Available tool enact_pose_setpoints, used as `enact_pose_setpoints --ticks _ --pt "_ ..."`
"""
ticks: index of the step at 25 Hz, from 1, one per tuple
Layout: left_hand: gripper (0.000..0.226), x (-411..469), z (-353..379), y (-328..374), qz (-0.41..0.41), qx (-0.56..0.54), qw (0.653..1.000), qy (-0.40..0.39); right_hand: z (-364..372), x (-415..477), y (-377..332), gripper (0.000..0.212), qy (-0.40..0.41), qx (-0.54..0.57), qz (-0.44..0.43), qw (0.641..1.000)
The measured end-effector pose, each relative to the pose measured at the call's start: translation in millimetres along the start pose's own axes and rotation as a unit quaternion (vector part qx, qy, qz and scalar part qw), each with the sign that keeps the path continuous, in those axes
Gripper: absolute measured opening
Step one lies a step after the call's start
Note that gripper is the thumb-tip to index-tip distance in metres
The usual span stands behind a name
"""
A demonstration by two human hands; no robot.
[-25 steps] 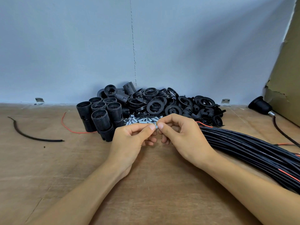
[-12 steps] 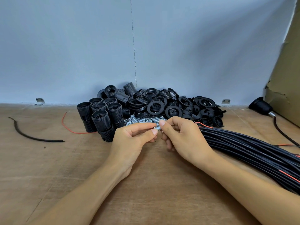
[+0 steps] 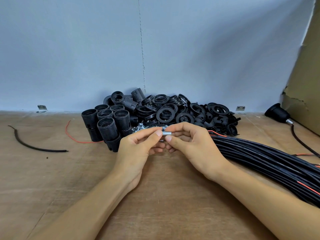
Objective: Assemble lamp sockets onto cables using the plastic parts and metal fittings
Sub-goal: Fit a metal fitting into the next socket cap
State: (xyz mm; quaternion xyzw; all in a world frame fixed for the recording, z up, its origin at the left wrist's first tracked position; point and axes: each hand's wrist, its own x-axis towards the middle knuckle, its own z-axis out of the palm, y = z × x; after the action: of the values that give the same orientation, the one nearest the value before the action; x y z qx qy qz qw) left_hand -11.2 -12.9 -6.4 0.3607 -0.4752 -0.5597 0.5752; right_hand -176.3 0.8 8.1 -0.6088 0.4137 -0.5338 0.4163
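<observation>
**A:** What's changed?

**B:** The left hand and right hand have eased slightly apart since a moment ago. The short silver threaded metal tube now shows between them, over the pale wooden surface, just in front of the parts heap.

**A:** How will the parts handle?

**B:** Biggest first. The bundle of long black cables on the right looks heavy as a whole and floppy; I'd draw one cable out near its end. The black ribbed plastic socket barrels should be light and stiff, ridged enough to hold round the body. The flat black plastic rings are lighter still, best taken by the rim. The tube is tiny, hard and probably slick. The fingers of both hands pinch it, thumb against forefinger, one hand at each end.

**A:** Anything in the way?

**B:** A brown cardboard sheet and a finished black socket on its cable stand well to the right. A cut length of black cable and a thin red wire lie to the left. The heap of loose silver metal fittings sits just behind the fingers, so a dropped tube could get lost there.
</observation>
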Motion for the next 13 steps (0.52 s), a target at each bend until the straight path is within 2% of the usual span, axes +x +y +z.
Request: enact_pose_setpoints --ticks 4,9,13 --pt "0.028 0.7 -0.1 -0.1 -0.006 -0.004 1.0 0.002 2.2 -2.3 -1.5 0.004 0.022 -0.068 -0.008 0.997" --pt "0.028 0.7 -0.2 0.7 -0.005 0.0 1.0 -0.012 2.1 -3.6 -2.8 0.029 0.034 -0.175 -0.013 0.984" --pt "0.026 0.1 0.9 1.2 -0.001 0.003 1.0 -0.016 1.4 -1.2 -2.6 0.036 0.023 -0.163 0.012 0.986"
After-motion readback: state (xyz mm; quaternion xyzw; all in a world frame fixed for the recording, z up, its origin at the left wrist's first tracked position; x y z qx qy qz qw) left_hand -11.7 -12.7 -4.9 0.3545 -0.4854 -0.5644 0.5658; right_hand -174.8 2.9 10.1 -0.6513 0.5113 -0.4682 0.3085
